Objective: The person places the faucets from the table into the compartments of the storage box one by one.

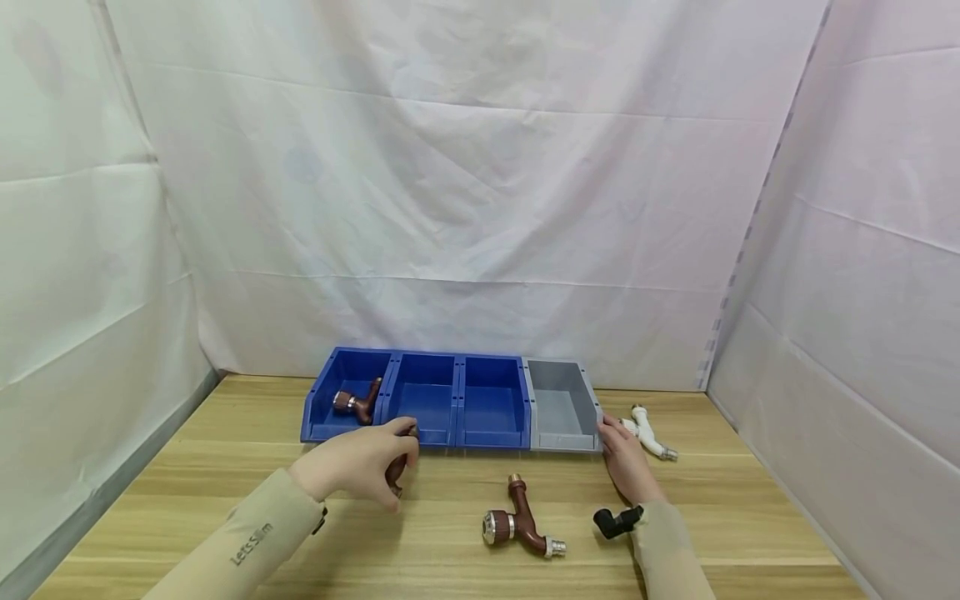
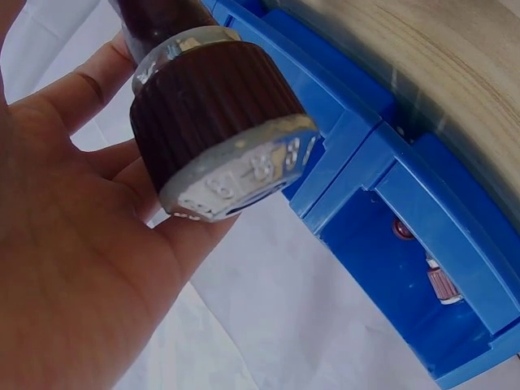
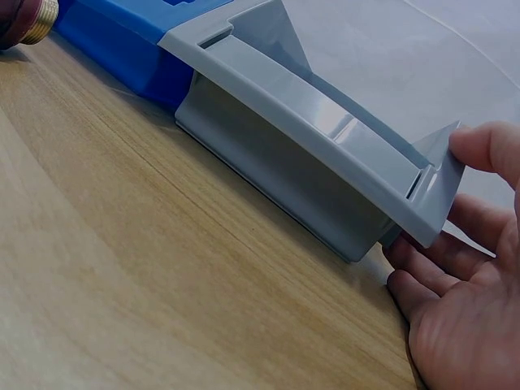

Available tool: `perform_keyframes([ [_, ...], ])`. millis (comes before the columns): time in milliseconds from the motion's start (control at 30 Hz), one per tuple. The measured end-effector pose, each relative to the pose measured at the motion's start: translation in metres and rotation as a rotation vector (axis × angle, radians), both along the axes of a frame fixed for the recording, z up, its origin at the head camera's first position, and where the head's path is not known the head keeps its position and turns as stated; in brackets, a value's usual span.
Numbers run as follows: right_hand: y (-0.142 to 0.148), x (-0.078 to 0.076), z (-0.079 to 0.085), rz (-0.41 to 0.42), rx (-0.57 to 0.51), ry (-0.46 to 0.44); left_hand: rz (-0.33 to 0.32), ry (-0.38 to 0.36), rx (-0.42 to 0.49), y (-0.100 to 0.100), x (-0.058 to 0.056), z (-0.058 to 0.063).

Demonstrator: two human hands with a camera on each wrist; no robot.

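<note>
A dark brown tap (image 2: 215,122) with a ribbed knob and silvery end is in my left hand (image 1: 360,462), in front of the blue bins; the hand itself hides much of it in the head view. My right hand (image 1: 628,462) grips the right side wall of the grey bin (image 1: 566,442). In the right wrist view its thumb lies on the wall's edge and the fingers are under the rim. Another brown tap (image 1: 365,408) lies inside the leftmost blue bin (image 1: 318,432). A third brown tap (image 1: 525,521) lies on the table between the hands.
Two more blue bins, the second (image 1: 425,436) and third (image 1: 491,437), join the row beside the grey one. A white tap (image 1: 651,437) lies right of the right hand. Near the right cuff is a black elbow-shaped piece (image 1: 615,522). White sheeting (image 1: 465,208) encloses the wooden table (image 1: 442,550).
</note>
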State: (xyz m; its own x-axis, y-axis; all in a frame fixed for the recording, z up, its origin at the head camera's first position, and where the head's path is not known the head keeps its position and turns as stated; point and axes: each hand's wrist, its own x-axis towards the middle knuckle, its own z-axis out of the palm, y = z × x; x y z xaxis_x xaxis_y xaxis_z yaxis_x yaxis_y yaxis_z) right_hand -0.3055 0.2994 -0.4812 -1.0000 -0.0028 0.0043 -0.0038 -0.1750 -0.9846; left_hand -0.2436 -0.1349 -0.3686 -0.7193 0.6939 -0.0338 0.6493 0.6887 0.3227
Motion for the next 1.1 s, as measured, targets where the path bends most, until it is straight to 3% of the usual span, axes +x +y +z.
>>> perform_keyframes([
  [433, 0.000, 0.000, -0.002, 0.020, 0.007, -0.005, 0.000, -0.007, 0.001, 0.000, -0.003, -0.004],
  [1100, 0.001, 0.000, -0.001, 0.012, -0.005, 0.013, 0.019, -0.008, -0.021, 0.005, -0.011, 0.002],
])
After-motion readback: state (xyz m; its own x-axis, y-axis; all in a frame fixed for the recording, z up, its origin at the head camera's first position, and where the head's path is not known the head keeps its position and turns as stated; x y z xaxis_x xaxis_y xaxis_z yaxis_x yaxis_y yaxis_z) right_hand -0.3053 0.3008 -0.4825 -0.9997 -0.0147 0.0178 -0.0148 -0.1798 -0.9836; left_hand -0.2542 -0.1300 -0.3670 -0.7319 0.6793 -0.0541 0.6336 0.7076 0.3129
